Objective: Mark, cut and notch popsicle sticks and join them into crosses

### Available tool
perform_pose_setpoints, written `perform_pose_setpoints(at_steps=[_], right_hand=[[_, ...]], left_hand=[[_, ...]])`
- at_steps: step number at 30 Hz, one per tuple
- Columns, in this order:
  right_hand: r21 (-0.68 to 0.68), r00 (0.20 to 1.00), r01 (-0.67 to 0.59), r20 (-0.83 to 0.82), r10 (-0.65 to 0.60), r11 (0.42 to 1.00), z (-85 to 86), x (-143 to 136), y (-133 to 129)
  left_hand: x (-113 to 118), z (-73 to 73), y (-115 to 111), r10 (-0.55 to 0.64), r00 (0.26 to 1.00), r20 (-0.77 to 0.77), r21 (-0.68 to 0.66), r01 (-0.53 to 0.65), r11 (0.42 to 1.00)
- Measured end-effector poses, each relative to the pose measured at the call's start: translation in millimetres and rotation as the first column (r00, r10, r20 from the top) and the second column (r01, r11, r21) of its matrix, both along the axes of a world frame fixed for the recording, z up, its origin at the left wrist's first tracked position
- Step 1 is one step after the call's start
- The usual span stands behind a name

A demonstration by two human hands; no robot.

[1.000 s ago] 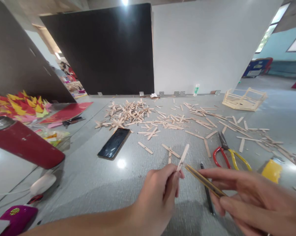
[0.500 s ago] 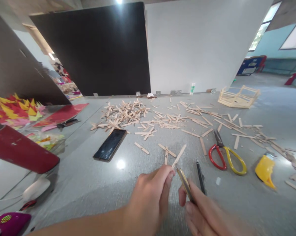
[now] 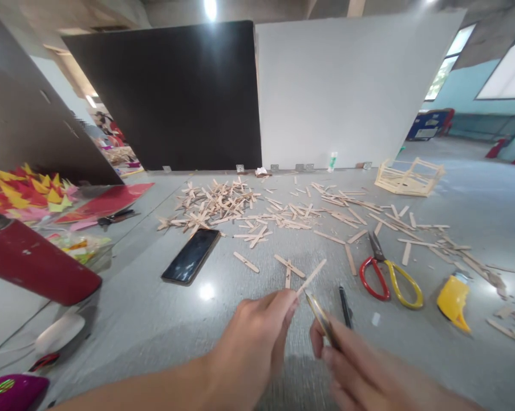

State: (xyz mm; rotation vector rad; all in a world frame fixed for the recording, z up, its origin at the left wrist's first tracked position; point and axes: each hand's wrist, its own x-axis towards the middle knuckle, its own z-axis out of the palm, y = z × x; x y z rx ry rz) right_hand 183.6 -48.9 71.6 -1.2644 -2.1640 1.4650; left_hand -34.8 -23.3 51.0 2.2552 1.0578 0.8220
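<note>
Pinched in my left hand [image 3: 259,334] is a wooden craft stick [image 3: 312,275], tilted up to the right. My right hand [image 3: 355,357] is closed around a utility knife [image 3: 323,322], its blade tip close to the stick's lower end; whether they touch I cannot tell. Just beyond my hands, two crossed craft sticks [image 3: 290,266] lie on the grey table [image 3: 154,337]. A single notched stick [image 3: 246,262] rests to their left. A black pen [image 3: 345,307] lies beside my right hand, partly hidden by it.
A heap of craft sticks [image 3: 218,202] spreads across the back. Nearby are a phone [image 3: 191,257], scissors [image 3: 385,274] with red and yellow handles, a yellow tool [image 3: 454,299], a stick frame [image 3: 410,178], a glue stick [image 3: 333,161], a red flask [image 3: 39,260] and a white mouse [image 3: 60,332].
The camera view has tilted up slightly. The craft stick in my left hand leans lower to the right. Both hands keep their holds, the knife staying close to the stick.
</note>
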Motion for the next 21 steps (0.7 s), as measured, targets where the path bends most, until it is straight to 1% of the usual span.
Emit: perform_pose_setpoints(at_steps=[1,2,3,4,5,6,7,8,9,10,11,12,13,14,15,16,18,19,21], right_hand=[[-0.108,0.999,-0.033,0.002,0.033,0.994,8.0,10,8],[-0.287,0.995,-0.092,-0.002,0.096,0.953,17.0,22,15],[-0.582,0.997,-0.074,-0.013,0.082,0.81,24.8,32,21],[-0.757,0.998,-0.062,-0.031,0.06,0.651,29.2,38,24],[-0.806,0.997,-0.058,-0.073,-0.002,0.59,29.0,39,25],[-0.797,0.988,-0.055,-0.13,-0.082,0.601,24.1,35,22],[-0.786,0.967,-0.049,-0.191,-0.166,0.617,15.2,28,17],[-0.742,0.938,-0.05,-0.264,-0.223,0.669,4.2,18,10],[-0.639,0.898,-0.026,-0.353,-0.263,0.769,-6.8,8,4],[-0.618,0.886,-0.015,-0.372,-0.276,0.786,-15.9,-1,-1],[-0.613,0.879,0.001,-0.377,-0.293,0.79,-21.3,-6,-4],[-0.626,0.872,0.011,-0.375,-0.313,0.78,-22.4,-8,-5],[-0.671,0.884,-0.016,-0.355,-0.303,0.741,-19.3,-6,-3],[-0.723,0.909,-0.053,-0.321,-0.267,0.689,-12.8,-1,1],[-0.731,0.938,-0.059,-0.273,-0.212,0.68,-4.1,5,5],[-0.698,0.956,-0.058,-0.246,-0.163,0.714,5.2,11,9],[-0.611,0.978,-0.013,-0.174,-0.118,0.792,21.1,20,15],[-0.565,0.983,0.009,-0.145,-0.11,0.825,26.2,22,15],[-0.505,0.982,0.032,-0.144,-0.121,0.862,30.3,24,12]], left_hand=[[-2,3.6,2,-0.034,0.999,-0.009,-0.005,0.034,0.999],[-3,6.6,4,-0.068,0.997,-0.027,-0.004,0.068,0.998],[-4,8.6,5,-0.092,0.995,-0.048,0.003,0.093,0.996],[-4,9.2,5,-0.097,0.993,-0.064,0.014,0.098,0.995],[-4,8.3,5,-0.085,0.993,-0.079,0.024,0.087,0.996],[-3,5.9,4,-0.052,0.995,-0.09,0.035,0.055,0.998],[-1,2.4,3,-0.015,0.995,-0.101,0.041,0.02,0.999],[0,-1.8,2,0.019,0.994,-0.111,0.047,-0.013,0.999],[1,-5.9,1,0.039,0.992,-0.123,0.047,-0.033,0.998],[1,-9.5,0,0.041,0.99,-0.135,0.044,-0.035,0.998],[1,-12.1,1,0.036,0.989,-0.144,0.048,-0.03,0.998],[1,-13.5,1,0.029,0.989,-0.148,0.061,-0.02,0.998],[1,-13.8,3,0.024,0.989,-0.146,0.085,-0.012,0.996],[1,-13.3,4,0.028,0.99,-0.139,0.116,-0.012,0.993],[1,-12.1,5,0.035,0.991,-0.129,0.145,-0.016,0.989],[1,-10.7,7,0.043,0.992,-0.119,0.165,-0.023,0.986],[1,-8.3,8,0.066,0.992,-0.104,0.166,-0.049,0.985],[1,-7.7,9,0.082,0.992,-0.097,0.152,-0.066,0.986],[0,-7.5,8,0.119,0.99,-0.078,0.119,-0.109,0.987]])
